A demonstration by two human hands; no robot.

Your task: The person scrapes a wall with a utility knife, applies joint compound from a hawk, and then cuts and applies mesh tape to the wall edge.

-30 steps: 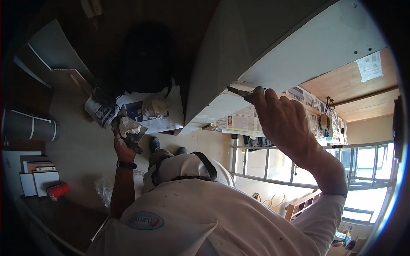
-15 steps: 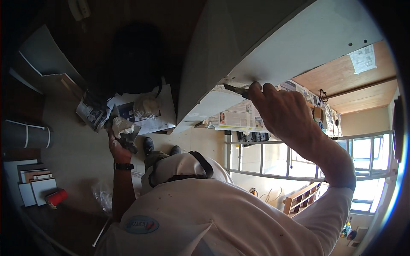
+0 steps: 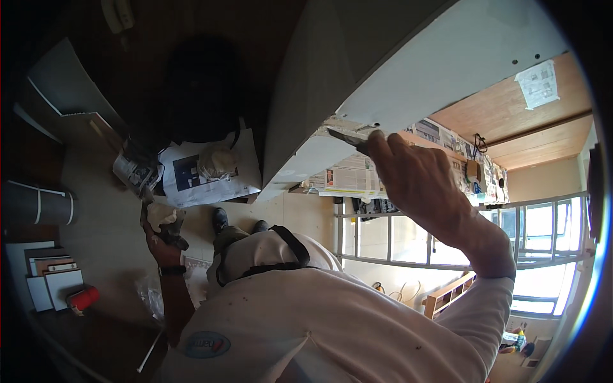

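My right hand [image 3: 416, 185] is closed on a putty knife [image 3: 345, 138], its dark blade laid against pale filler [image 3: 338, 124] along the edge of a white box beam [image 3: 431, 67]. Small holes show in the beam's face. Low at the left, my left hand [image 3: 159, 244] grips a dark tool [image 3: 173, 234], perhaps a blade, carrying a lump of pale putty [image 3: 163, 214]. Just above it lie crumpled newspaper [image 3: 134, 166] and a sheet of paper [image 3: 246, 175] holding a plastic-wrapped round lump [image 3: 217, 161].
Below the beam are a newspaper-covered surface [image 3: 345, 175] and a metal ladder [image 3: 410, 236] lying across the right. At the left are a roll [image 3: 35, 203], stacked boards [image 3: 64, 287] and a red object [image 3: 83, 298]. A wooden rack [image 3: 447, 293] stands at lower right.
My left hand with the putty has moved left and down. The knife in my right hand has shifted slightly left along the beam's edge. The whole view has shifted slightly.
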